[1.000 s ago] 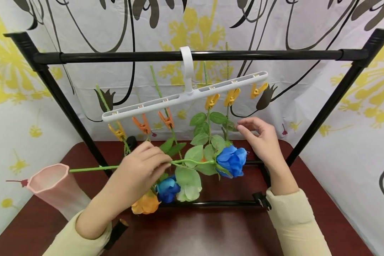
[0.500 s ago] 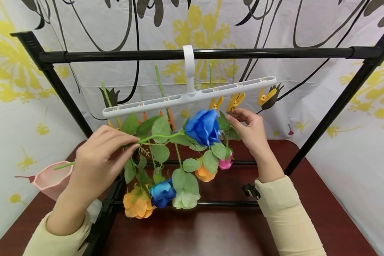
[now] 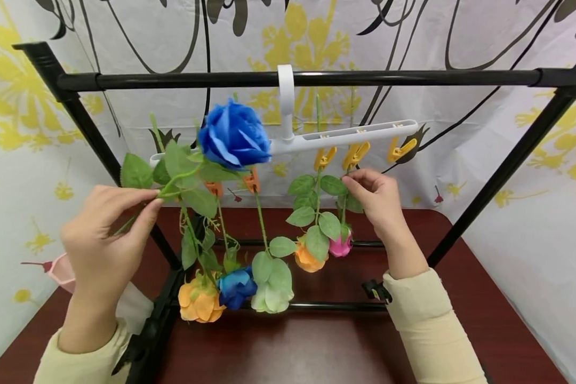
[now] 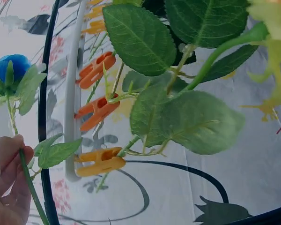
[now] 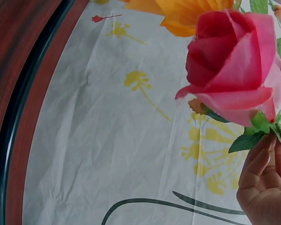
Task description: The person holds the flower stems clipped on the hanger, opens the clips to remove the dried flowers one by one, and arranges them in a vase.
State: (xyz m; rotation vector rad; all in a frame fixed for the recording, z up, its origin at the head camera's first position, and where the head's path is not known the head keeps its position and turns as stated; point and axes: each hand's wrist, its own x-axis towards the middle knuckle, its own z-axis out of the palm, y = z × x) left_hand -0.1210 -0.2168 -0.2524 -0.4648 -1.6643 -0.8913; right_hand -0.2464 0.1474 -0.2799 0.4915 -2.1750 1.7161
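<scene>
My left hand (image 3: 108,240) pinches the green stem of an artificial blue rose (image 3: 234,136) between thumb and fingers, bloom raised in front of a white clip hanger (image 3: 355,132). The left wrist view shows the same hand (image 4: 9,176) and blue rose (image 4: 11,75). My right hand (image 3: 379,200) pinches the stem of a hanging pink rose (image 3: 341,242) just below a yellow clip (image 3: 356,154); its bloom (image 5: 232,65) looks large in the right wrist view. Other roses hang head down: orange (image 3: 201,298), dark blue (image 3: 237,287), pale green (image 3: 272,290) and another orange rose (image 3: 309,257).
The hanger hooks over a black rack bar (image 3: 413,79). A yellow clip (image 3: 402,149) at its right end holds no flower. Partly behind my left arm stands a pink and white vase (image 3: 62,273). Rack legs stand on the dark red table (image 3: 288,346), before a patterned cloth.
The blue rose has moved left and up with my left hand, and its stem has come away from the vase. My right hand has moved slightly left, onto the pink rose's stem.
</scene>
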